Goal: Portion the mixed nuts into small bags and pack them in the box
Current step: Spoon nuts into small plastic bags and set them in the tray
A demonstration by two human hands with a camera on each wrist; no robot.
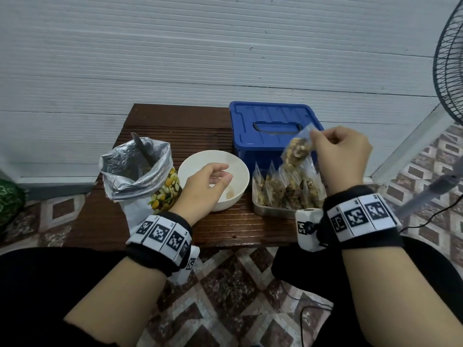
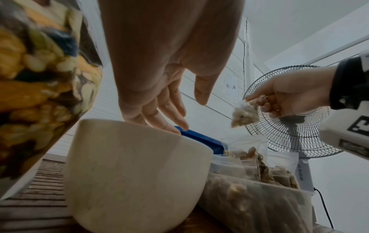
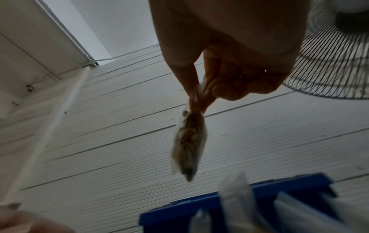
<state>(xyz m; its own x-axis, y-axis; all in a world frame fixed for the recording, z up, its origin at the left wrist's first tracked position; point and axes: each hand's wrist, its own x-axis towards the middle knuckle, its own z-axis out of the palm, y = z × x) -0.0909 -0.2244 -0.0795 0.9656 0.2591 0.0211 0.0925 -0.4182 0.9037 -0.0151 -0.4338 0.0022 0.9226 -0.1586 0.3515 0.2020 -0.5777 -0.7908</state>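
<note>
My right hand pinches the top of a small clear bag of nuts, which hangs above a metal tray of several filled small bags. The same bag dangles from thumb and fingers in the right wrist view. Behind it stands the blue box with its lid on. My left hand hovers open over the white bowl, holding nothing; its fingers hang relaxed above the bowl's rim. The big foil bag of mixed nuts stands at the left.
A dark scoop handle sticks out of the foil bag. Everything sits on a small dark slatted table against a white wall. A standing fan is at the right, with a cable on the patterned floor.
</note>
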